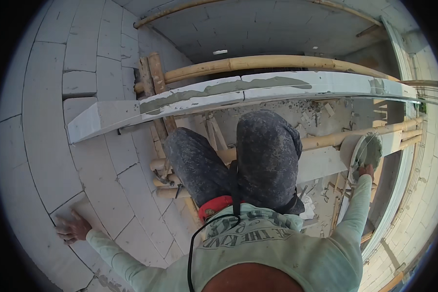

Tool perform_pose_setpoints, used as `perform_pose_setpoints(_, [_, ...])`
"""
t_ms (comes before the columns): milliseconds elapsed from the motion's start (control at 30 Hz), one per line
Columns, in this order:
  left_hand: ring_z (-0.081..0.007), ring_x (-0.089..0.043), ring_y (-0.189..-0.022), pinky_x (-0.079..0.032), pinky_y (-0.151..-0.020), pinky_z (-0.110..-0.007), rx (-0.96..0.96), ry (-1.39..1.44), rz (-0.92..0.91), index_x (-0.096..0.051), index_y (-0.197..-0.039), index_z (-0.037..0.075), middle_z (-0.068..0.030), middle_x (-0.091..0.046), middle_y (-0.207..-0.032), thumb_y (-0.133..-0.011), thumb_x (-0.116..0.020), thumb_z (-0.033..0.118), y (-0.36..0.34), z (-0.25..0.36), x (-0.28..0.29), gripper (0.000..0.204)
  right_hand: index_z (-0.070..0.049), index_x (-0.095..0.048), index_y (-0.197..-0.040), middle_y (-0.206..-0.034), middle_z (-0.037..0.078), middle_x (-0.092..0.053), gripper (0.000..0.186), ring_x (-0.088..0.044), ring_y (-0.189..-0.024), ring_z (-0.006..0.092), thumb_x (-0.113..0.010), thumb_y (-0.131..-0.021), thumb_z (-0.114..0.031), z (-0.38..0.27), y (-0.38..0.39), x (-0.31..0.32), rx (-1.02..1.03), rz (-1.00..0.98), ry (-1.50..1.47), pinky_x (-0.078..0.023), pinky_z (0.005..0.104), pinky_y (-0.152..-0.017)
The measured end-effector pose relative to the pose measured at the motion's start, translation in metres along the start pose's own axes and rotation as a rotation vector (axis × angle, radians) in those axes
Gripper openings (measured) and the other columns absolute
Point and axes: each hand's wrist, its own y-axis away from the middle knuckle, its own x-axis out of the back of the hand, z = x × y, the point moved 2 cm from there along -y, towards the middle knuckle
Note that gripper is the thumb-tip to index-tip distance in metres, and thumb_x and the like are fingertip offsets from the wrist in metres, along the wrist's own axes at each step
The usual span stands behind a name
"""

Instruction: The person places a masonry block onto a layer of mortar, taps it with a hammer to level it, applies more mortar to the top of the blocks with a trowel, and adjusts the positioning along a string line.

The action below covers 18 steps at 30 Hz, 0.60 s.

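Note:
My left hand rests with its fingers spread on the pale block wall at my left, holding nothing. Off to the right, my right hand is curled inside the rim of a bucket of wet grey mortar. What its fingers grip, if anything, is too small to make out. In front of my knees runs a row of white blocks, with grey mortar smeared along its left half. A thin string stretches along this row.
Bamboo poles cross behind the block row, and more poles lie under me. A pale board lies beside the bucket. A hammer hangs near my left knee. Rubble covers the floor below.

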Motion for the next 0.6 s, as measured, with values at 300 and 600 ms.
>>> perform_pose_setpoints(300, [-0.0298, -0.024, -0.132, -0.016, -0.106, -0.066, 0.044, -0.125, 0.017, -0.044, -0.136, 0.028, -0.0060, -0.031, -0.140, -0.083, -0.058, 0.062, -0.016, -0.034, 0.039, 0.064, -0.006, -0.055, -0.063, -0.056, 0.000, -0.046, 0.010, -0.041, -0.045, 0.0139, -0.062, -0.064, -0.012, 0.063, -0.031, -0.093, 0.004, -0.065, -1.206, -0.035, 0.0304, -0.043])
perform_pose_setpoints(600, [-0.0306, -0.030, -0.127, -0.020, -0.103, -0.066, 0.032, -0.159, 0.062, -0.047, -0.133, 0.026, -0.0080, -0.035, -0.136, -0.081, -0.061, 0.062, -0.012, -0.023, 0.031, 0.065, -0.005, -0.060, -0.072, -0.066, 0.001, -0.054, 0.007, -0.049, -0.053, 0.0122, -0.066, -0.070, -0.007, 0.025, 0.045, -0.021, -0.016, -0.024, -1.275, -0.037, 0.0272, -0.047])
